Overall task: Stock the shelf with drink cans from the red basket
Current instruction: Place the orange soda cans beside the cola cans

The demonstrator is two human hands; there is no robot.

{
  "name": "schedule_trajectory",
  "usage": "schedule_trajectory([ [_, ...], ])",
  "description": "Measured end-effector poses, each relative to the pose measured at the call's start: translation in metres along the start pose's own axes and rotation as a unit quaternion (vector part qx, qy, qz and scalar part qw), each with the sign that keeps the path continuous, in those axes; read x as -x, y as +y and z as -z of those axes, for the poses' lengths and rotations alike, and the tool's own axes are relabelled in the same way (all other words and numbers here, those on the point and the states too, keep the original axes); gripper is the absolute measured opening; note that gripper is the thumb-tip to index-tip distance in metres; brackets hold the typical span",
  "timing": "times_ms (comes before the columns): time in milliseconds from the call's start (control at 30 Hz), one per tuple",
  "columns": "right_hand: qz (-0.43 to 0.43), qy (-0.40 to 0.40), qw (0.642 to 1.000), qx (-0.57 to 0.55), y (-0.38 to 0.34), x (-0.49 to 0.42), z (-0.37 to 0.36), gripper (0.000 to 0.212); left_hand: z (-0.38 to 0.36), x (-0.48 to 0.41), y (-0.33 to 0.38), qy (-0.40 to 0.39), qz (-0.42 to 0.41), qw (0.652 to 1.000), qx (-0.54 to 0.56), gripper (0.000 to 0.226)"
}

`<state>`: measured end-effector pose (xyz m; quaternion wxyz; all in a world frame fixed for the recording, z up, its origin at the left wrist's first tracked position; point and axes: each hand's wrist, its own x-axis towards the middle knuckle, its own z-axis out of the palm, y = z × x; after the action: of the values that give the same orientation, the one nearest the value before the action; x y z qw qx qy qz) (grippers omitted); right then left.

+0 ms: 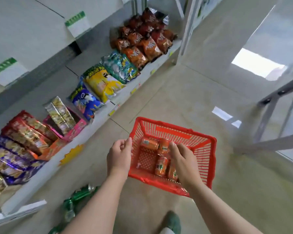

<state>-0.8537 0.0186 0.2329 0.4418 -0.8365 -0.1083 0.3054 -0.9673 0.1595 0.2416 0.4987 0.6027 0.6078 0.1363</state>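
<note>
We log orange cans (161, 166) lying in red basket (200, 149) on the floor (193, 98). Left hand (119, 154) fingers curl on its rim; right hand (181, 159) fingers spread over cans. Judged rigid, slick: wrap the sidewall.
</note>
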Motion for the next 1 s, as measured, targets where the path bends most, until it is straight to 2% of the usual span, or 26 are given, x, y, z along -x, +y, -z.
schedule_trajectory([
  [133, -0.074, 0.021, 0.997, 0.019, 0.056, -0.020, 0.005, 0.032, -0.050, -0.015, -0.040, -0.072, 0.026, 0.997, -0.027, 0.021],
  [467, -0.199, 0.032, 0.979, 0.007, 0.120, -0.088, -0.038, 0.030, -0.102, -0.113, -0.098, -0.189, 0.095, 0.972, -0.102, 0.016],
  [533, -0.211, 0.014, 0.977, 0.018, 0.130, -0.107, -0.049, 0.032, -0.113, -0.137, -0.103, -0.206, 0.096, 0.967, -0.116, 0.021],
  [633, -0.227, 0.006, 0.973, 0.032, 0.149, -0.136, -0.068, 0.041, -0.134, -0.173, -0.117, -0.221, 0.096, 0.961, -0.139, 0.047],
  [700, -0.238, -0.004, 0.971, 0.035, 0.163, -0.153, -0.082, 0.039, -0.150, -0.191, -0.123, -0.243, 0.083, 0.953, -0.164, 0.039],
  [767, -0.248, -0.025, 0.967, 0.054, 0.177, -0.169, -0.094, 0.033, -0.169, -0.208, -0.136, -0.268, 0.050, 0.941, -0.202, 0.030],
  [833, -0.257, -0.050, 0.962, 0.074, 0.192, -0.187, -0.107, 0.038, -0.191, -0.226, -0.151, -0.298, -0.007, 0.919, -0.256, 0.036],
  [933, -0.269, -0.079, 0.954, 0.107, 0.220, -0.219, -0.129, 0.052, -0.225, -0.250, -0.172, -0.325, -0.071, 0.868, -0.369, 0.050],
  [1000, -0.282, -0.084, 0.950, 0.101, 0.241, -0.237, -0.141, 0.045, -0.245, -0.263, -0.190, -0.338, -0.096, 0.836, -0.422, 0.058],
])
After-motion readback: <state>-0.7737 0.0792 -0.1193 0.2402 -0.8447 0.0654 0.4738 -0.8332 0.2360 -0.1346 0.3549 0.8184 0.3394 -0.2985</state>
